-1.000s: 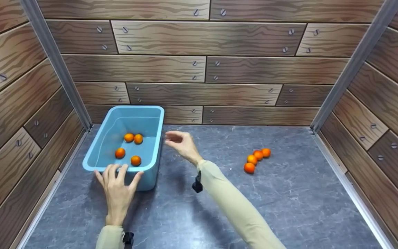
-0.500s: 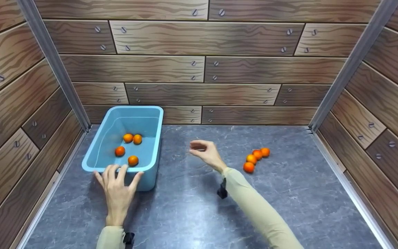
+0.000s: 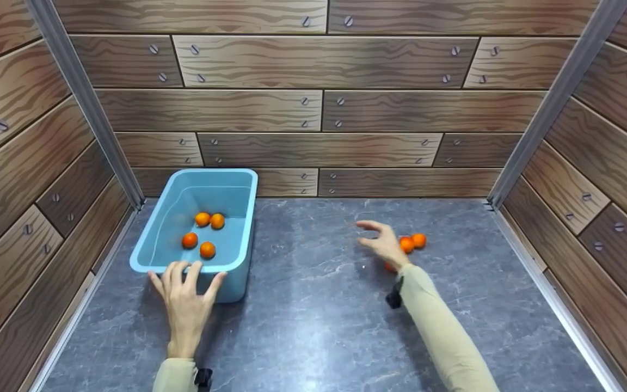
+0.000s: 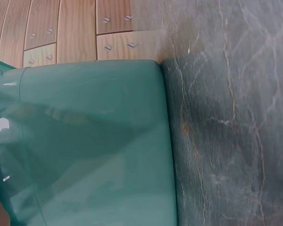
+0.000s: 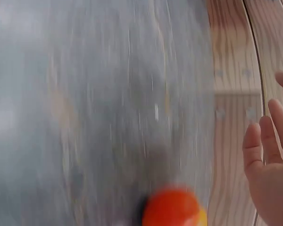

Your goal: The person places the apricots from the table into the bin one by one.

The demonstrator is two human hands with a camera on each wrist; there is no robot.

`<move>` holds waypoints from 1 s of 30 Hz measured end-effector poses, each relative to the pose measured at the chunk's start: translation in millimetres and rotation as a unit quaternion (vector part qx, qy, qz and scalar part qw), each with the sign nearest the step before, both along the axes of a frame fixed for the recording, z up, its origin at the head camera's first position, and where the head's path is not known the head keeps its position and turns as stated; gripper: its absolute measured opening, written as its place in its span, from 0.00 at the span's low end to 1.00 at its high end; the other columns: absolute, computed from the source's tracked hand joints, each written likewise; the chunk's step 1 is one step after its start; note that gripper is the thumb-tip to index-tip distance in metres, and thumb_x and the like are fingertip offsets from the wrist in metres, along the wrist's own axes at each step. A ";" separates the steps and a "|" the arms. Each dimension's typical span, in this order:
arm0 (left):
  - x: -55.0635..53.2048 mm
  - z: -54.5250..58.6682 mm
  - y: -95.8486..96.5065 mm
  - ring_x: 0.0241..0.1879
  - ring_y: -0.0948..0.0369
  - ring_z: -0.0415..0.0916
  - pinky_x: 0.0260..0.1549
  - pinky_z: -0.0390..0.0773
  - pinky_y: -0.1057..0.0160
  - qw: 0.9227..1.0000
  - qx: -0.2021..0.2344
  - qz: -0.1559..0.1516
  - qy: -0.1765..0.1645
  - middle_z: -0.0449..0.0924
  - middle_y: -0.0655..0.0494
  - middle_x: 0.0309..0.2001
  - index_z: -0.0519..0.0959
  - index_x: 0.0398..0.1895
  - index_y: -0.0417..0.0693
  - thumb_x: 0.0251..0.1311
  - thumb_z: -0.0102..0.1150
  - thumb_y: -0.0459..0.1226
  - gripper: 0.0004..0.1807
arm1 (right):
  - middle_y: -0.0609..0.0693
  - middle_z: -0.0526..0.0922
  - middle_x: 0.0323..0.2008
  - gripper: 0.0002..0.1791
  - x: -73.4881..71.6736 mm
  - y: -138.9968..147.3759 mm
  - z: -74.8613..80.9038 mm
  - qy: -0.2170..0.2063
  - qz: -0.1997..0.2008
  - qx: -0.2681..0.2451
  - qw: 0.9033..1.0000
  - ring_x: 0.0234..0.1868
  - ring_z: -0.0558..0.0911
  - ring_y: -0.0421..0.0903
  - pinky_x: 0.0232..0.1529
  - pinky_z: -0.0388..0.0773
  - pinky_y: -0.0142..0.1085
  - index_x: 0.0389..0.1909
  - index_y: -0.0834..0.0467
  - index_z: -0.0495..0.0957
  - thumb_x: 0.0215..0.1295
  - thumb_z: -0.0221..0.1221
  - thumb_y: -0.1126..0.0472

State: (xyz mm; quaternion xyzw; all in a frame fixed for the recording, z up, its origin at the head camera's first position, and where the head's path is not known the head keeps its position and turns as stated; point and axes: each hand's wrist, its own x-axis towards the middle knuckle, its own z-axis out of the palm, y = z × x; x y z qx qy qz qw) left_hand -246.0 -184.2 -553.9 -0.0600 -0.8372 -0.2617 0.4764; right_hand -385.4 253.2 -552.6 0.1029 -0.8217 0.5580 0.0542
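Note:
My left hand holds the near rim of a light blue plastic bin, fingers over the rim and thumb against the outer wall. In the left wrist view the bin's side fills much of the picture. Several small mandarins lie on its floor. Above the grey surface at the right, my right hand holds nothing, its thumb and fingers spread apart. It passes in front of a short row of loose mandarins, partly hiding them. One mandarin appears blurred at the bottom of the right wrist view.
Wood-patterned walls with grey metal corner strips enclose the grey marbled surface at the back and both sides. The bin stands close to the back wall at the left.
My right hand has moved right, from beside the bin to the loose mandarins, its fingers spreading wider. The left hand has stayed at the bin's rim. One mandarin in the bin has rolled slightly.

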 end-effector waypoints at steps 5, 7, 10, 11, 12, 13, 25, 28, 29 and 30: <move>-1.1 0.1 -0.4 0.54 0.43 0.68 0.69 0.33 0.31 1.000 0.006 -0.003 0.007 0.76 0.41 0.44 0.81 0.41 0.43 0.39 0.77 0.49 0.27 | 0.64 0.72 0.64 0.30 -3.6 41.0 1.5 -0.057 -0.012 0.013 0.998 0.69 0.65 0.62 0.70 0.59 0.55 0.62 0.63 0.74 0.55 0.68 0.68; -1.3 0.3 -0.4 0.54 0.43 0.68 0.69 0.33 0.30 1.000 0.008 -0.003 0.010 0.76 0.41 0.44 0.81 0.41 0.43 0.39 0.78 0.48 0.27 | 0.64 0.70 0.66 0.31 -3.5 55.1 3.4 -0.070 -0.021 0.014 0.997 0.69 0.63 0.62 0.71 0.56 0.54 0.63 0.62 0.74 0.56 0.68 0.66; -0.8 0.5 -0.1 0.55 0.43 0.68 0.69 0.33 0.31 1.000 0.008 -0.002 0.000 0.76 0.41 0.44 0.81 0.41 0.42 0.40 0.77 0.50 0.28 | 0.65 0.68 0.67 0.33 -0.8 74.4 8.0 -0.088 -0.040 0.033 0.995 0.63 0.68 0.60 0.63 0.66 0.44 0.66 0.61 0.70 0.57 0.67 0.66; -0.8 0.6 0.1 0.55 0.44 0.67 0.69 0.33 0.31 1.000 0.007 -0.002 -0.004 0.76 0.42 0.44 0.81 0.41 0.42 0.41 0.77 0.50 0.28 | 0.67 0.69 0.66 0.34 -0.6 81.5 7.0 -0.093 -0.046 0.040 0.994 0.60 0.71 0.59 0.60 0.68 0.43 0.67 0.61 0.69 0.59 0.65 0.67; -0.9 0.7 0.3 0.55 0.44 0.67 0.69 0.33 0.31 1.000 0.005 -0.002 -0.005 0.76 0.42 0.45 0.81 0.41 0.42 0.41 0.77 0.50 0.28 | 0.68 0.69 0.65 0.34 -0.1 87.8 6.0 -0.102 -0.055 0.040 0.992 0.56 0.73 0.59 0.57 0.71 0.43 0.69 0.60 0.67 0.59 0.63 0.68; -1.0 0.8 0.3 0.55 0.44 0.67 0.69 0.33 0.31 1.000 0.004 -0.002 -0.007 0.75 0.42 0.45 0.81 0.41 0.42 0.41 0.77 0.50 0.28 | 0.69 0.70 0.64 0.35 0.4 93.9 4.6 -0.114 -0.062 0.042 0.991 0.53 0.75 0.59 0.54 0.73 0.43 0.70 0.58 0.65 0.60 0.61 0.70; -0.2 -2.9 -0.6 0.54 0.43 0.68 0.69 0.34 0.29 1.000 0.008 -0.005 0.007 0.76 0.42 0.44 0.81 0.40 0.42 0.41 0.77 0.50 0.27 | 0.67 0.56 0.72 0.44 7.6 123.1 -30.9 -0.182 -0.082 0.040 0.979 0.66 0.62 0.58 0.56 0.66 0.43 0.76 0.56 0.53 0.57 0.52 0.77; -0.3 -2.1 -0.4 0.54 0.44 0.68 0.68 0.34 0.29 1.000 0.010 -0.006 0.005 0.76 0.42 0.44 0.81 0.40 0.43 0.42 0.76 0.51 0.27 | 0.66 0.56 0.72 0.44 10.1 124.0 -34.9 -0.189 -0.084 0.022 0.978 0.68 0.61 0.58 0.62 0.64 0.45 0.76 0.58 0.52 0.57 0.52 0.78; -0.6 -1.4 -0.5 0.54 0.44 0.68 0.68 0.35 0.29 1.000 0.010 -0.005 0.005 0.76 0.42 0.44 0.81 0.40 0.43 0.42 0.76 0.51 0.27 | 0.66 0.56 0.72 0.43 10.5 124.4 -35.6 -0.189 -0.086 0.016 0.978 0.68 0.61 0.58 0.63 0.64 0.45 0.76 0.59 0.53 0.57 0.52 0.78; -0.9 -1.0 -0.4 0.54 0.44 0.68 0.68 0.34 0.29 1.000 0.011 -0.005 0.006 0.76 0.42 0.44 0.81 0.40 0.43 0.42 0.76 0.51 0.27 | 0.66 0.57 0.72 0.42 10.5 125.0 -36.2 -0.189 -0.090 0.012 0.978 0.67 0.61 0.58 0.63 0.64 0.45 0.75 0.60 0.54 0.58 0.53 0.77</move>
